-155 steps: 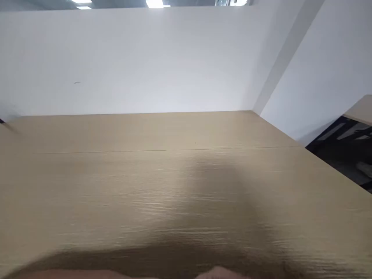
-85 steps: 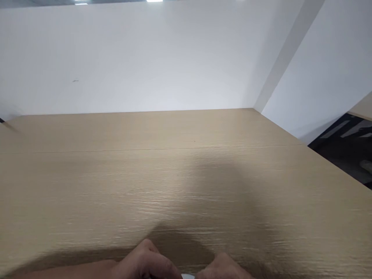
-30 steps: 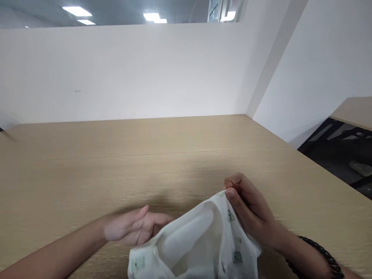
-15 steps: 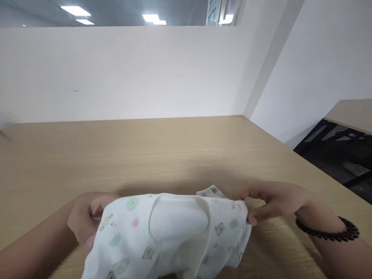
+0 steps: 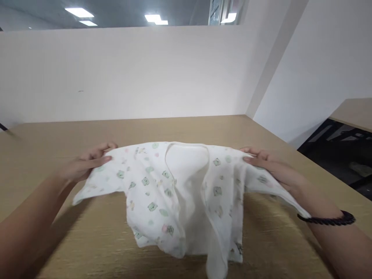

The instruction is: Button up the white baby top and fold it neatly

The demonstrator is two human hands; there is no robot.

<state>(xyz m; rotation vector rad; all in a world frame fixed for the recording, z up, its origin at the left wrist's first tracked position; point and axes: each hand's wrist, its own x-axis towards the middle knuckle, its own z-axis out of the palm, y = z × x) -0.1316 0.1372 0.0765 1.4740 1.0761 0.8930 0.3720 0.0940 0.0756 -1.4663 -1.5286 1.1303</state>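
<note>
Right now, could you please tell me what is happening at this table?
A person's left hand and right hand hold a white patterned garment by its sleeves, spread wide over the wooden table. Its front hangs open, showing the plain white inside. A black bracelet circles the right wrist.

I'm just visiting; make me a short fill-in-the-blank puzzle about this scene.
The left hand and right hand hold the patterned shirt at ____ sides.
The shirt's background colour is ____.
Its front is not closed but ____.
The black bracelet is worn beside the ____ hand.

Missing words: opposite, white, open, right.
</note>
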